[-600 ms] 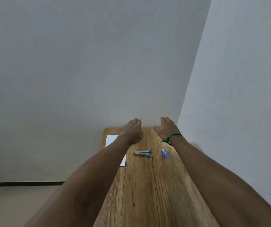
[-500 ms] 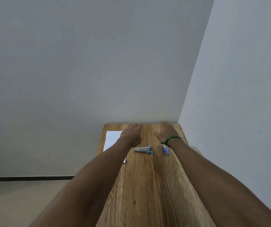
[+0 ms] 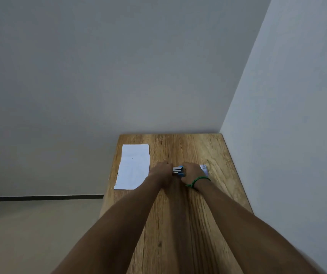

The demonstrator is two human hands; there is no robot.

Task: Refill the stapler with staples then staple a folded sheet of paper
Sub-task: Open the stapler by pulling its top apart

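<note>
A small grey and blue stapler (image 3: 178, 171) lies in the middle of the wooden table (image 3: 188, 214). My left hand (image 3: 161, 172) grips its left end and my right hand (image 3: 192, 172), with a green band at the wrist, grips its right end. Only the stapler's middle shows between the two hands. A white sheet of paper (image 3: 134, 166) lies flat at the table's left side, to the left of my left hand. A small white and blue staple box (image 3: 204, 168) sits just right of my right hand, partly hidden by it.
The table stands in a corner, with a grey wall (image 3: 119, 66) behind it and another wall (image 3: 297, 115) along its right edge. Its left edge drops to a beige floor (image 3: 30, 234).
Both hands have drawn back from the far end of the table and closed on the stapler. The camera has tilted down, so more of the table shows.
</note>
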